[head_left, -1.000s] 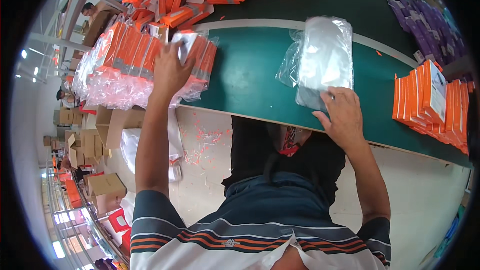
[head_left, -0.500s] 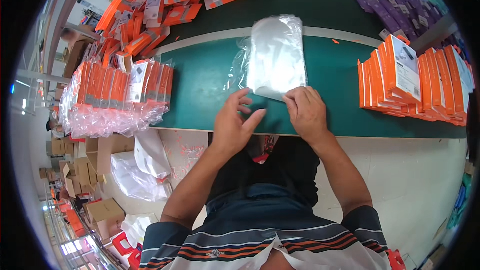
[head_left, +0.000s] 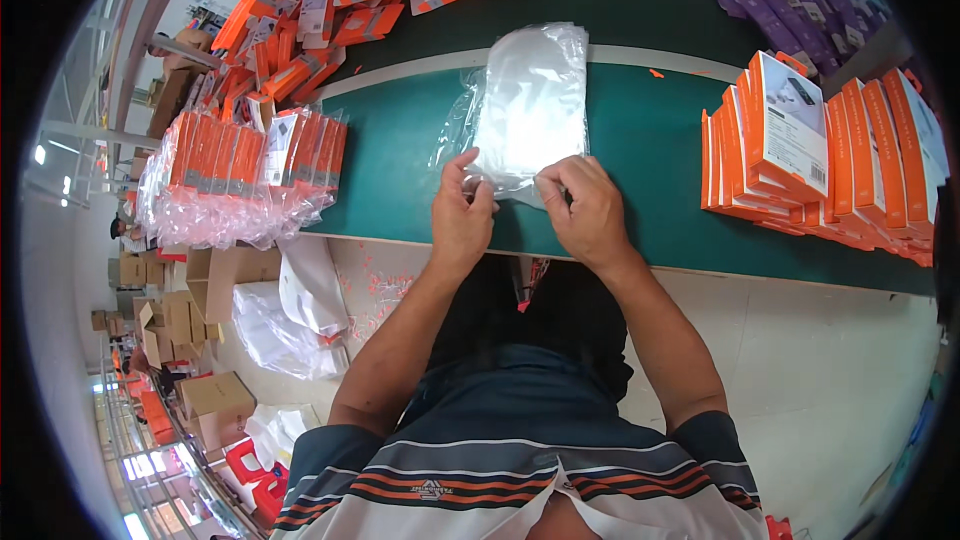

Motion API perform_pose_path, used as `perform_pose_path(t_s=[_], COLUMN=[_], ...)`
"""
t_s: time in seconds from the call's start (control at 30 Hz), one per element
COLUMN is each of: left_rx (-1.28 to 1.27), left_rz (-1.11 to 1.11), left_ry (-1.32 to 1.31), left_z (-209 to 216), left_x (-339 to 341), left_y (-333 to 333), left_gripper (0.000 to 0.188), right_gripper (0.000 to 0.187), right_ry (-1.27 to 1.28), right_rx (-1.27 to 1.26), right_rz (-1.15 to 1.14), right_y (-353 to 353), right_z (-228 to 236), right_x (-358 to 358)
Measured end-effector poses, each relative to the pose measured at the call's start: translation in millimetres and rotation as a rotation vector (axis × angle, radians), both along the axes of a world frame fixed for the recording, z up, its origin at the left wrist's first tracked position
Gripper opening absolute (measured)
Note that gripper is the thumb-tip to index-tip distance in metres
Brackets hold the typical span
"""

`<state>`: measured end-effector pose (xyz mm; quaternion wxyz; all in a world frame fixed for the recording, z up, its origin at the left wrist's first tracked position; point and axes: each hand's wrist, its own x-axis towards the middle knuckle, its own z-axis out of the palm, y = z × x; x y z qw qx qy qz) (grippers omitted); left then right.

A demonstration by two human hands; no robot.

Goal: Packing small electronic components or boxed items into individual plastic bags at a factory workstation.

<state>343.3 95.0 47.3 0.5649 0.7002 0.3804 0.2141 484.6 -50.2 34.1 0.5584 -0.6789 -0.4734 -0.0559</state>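
A stack of clear plastic bags (head_left: 535,100) lies on the green tabletop in front of me, with loose film crumpled along its left side. My right hand (head_left: 588,208) is closed in a pinch at the near edge of the stack, thumb against forefinger on a plastic bag's edge. At the near left corner, my left hand (head_left: 462,220) is half curled beside the film, with its forefinger raised and a gap to the thumb. Whether its fingertips touch the film is hard to make out.
Orange-and-white boxes (head_left: 785,135) stand in rows at the right. Bagged orange boxes (head_left: 235,165) are stacked at the left. Loose orange packs (head_left: 375,0) heap up behind them, and purple packs (head_left: 775,5) lie at the far right. Cartons (head_left: 215,405) and white plastic sacks (head_left: 285,330) sit on the floor.
My left thumb and fingers have drawn closer together near the bag's corner. My right hand keeps its pinch at the near edge. The whole view has shifted slightly.
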Motion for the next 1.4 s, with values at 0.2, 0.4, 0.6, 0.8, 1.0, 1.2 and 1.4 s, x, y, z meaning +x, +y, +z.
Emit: perform_pose_path(t_s=[0.2,0.4,0.6,0.8,1.0,1.2,1.4], left_rx=[1.07,1.299,1.189,1.23,0.659,0.468,-0.402], left_rz=[0.03,-0.29,-0.311,-0.324,-0.623,-0.47,-0.788], left_ry=[-0.048,-0.086,-0.177,-0.262,-0.306,0.055,-0.147], left_z=[20,37,39,66,149,141,180], left_x=[-8,18,9,-1,161,230,172], left_y=[-13,7,13,2,-116,-166,-81], left_gripper=[0.048,0.029,0.02,0.034,0.073,0.071,0.041], right_gripper=[0.013,0.018,0.015,0.017,0.03,0.031,0.021], right_ry=[0.039,-0.235,-0.309,-0.262,0.078,0.043,-0.414], right_rx=[0.052,0.052,-0.207,-0.147,0.096,0.127,-0.172], right_rz=[-0.053,-0.127,-0.487,-0.578,-0.391,-0.357,-0.397], right_y=[-2,-4,-1,1,20,6,7], right_z=[3,7,-3,-2,-57,-10,-25], right_x=[-4,-17,-12,-14,-3,-20,-7])
